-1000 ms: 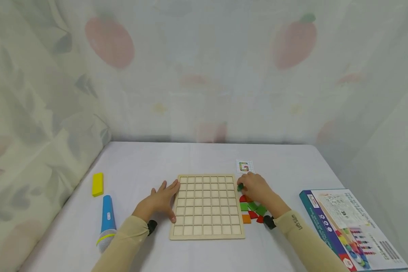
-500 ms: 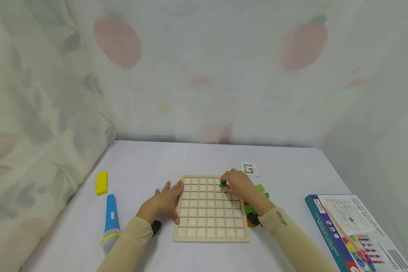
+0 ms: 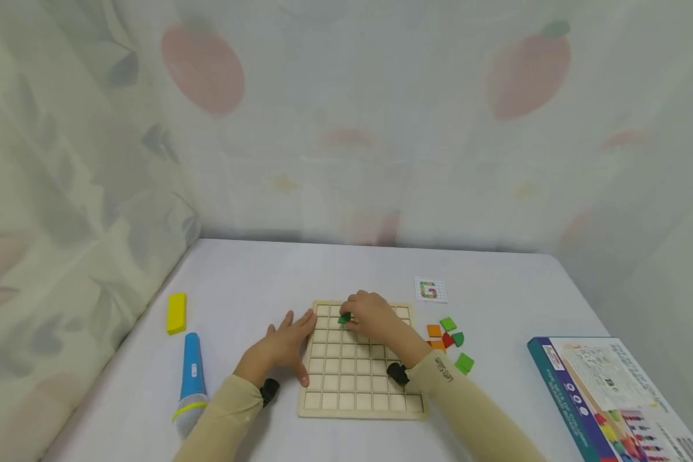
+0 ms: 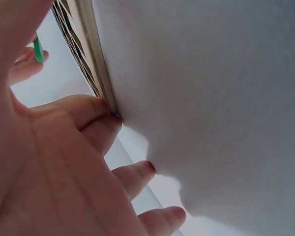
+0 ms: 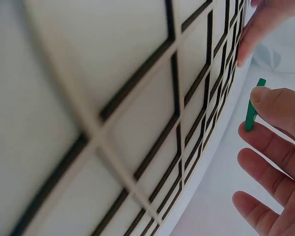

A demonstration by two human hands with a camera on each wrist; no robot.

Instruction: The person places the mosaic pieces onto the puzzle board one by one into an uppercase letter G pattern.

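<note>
The right hand point(image 3: 372, 316) is pinching a thin, flat dark-green tile point(image 3: 344, 317) between fingertips, holding it over the upper rows of the pale wooden grid board point(image 3: 358, 401), a shallow tray of square cells. The left hand point(image 3: 280, 346) is lying flat with fingers spread, pressing against the board's left edge. Loose green, orange and red flat pieces point(image 3: 448, 335) are sitting on the smooth white tabletop point(image 3: 254, 276) just right of the board, near a small pattern card point(image 3: 430, 289).
</note>
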